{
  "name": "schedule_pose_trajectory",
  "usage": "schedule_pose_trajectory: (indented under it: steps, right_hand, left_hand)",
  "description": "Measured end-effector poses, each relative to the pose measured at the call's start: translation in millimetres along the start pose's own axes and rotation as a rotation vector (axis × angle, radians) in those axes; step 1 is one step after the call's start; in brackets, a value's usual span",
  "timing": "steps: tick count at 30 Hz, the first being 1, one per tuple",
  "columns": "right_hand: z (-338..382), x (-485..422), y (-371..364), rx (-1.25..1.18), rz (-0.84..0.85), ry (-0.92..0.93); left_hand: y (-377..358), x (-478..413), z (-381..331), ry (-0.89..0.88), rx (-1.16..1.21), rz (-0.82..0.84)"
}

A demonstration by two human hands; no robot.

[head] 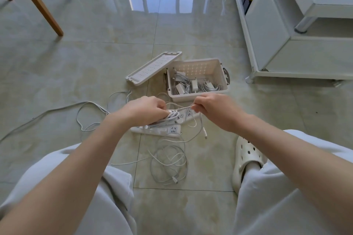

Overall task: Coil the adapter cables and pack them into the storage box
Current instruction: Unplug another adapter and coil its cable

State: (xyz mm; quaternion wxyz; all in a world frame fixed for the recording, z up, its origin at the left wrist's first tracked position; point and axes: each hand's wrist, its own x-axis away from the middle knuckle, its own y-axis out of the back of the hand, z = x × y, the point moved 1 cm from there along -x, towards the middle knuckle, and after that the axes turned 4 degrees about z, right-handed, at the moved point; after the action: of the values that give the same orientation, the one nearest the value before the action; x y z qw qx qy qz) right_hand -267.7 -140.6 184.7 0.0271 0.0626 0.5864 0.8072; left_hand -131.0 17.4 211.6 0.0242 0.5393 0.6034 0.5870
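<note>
Left hand (147,109) grips a bundled white cable (172,117) mid-frame, right hand (211,109) pinches its loose end, pulled taut just below the box (198,97).

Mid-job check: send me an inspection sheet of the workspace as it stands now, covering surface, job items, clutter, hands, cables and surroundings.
Surface: glossy tiled floor; the work is done on it.
Job's things: storage box open, with coiled adapters inside; lid off, on the floor to its left.
Clutter: two white power strips on the floor under the hands.
Hands: left hand grips a cable bundle; right hand pinches a strand drawn from it.
Cables: loose cable lies in untidy loops between the legs; long cable trails off left.
Surroundings: wooden chair legs at upper left; white cabinet at right.
</note>
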Motion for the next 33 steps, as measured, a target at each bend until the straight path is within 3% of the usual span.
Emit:
schedule_pose_trajectory:
  steps: [5, 14, 16, 20, 23, 29, 31, 33]
  right_hand:
    - [27, 4, -2, -0.044, -0.078, 0.037]
    - [68, 20, -19, -0.273, -0.112, 0.104]
    - [72, 21, -21, -0.330, -0.099, 0.103]
    - [76, 22, -22, -0.381, -0.104, 0.113]
    - [75, 21, -20, -0.375, -0.086, 0.113]
    - [60, 13, -23, -0.431, 0.036, 0.062]
    - [56, 12, -24, -0.435, 0.096, 0.089]
    - [50, 11, -27, -0.405, 0.162, 0.077]
  left_hand:
    - [0, -3, 1, 0.098, -0.128, -0.246]
    - [-9, -15, -1, 0.149, 0.184, -0.471]
    - [-10, -18, -2, 0.126, 0.442, -0.424]
    - [-9, -21, -5, 0.104, 1.181, -0.238]
    - [-5, -13, -11, 0.133, 1.570, -0.144]
    - [-1, -3, -17, 0.080, 2.012, 0.016]
    - [3, -1, -17, 0.040, 2.057, 0.060]
    - [5, 0, -17, 0.023, 1.940, 0.055]
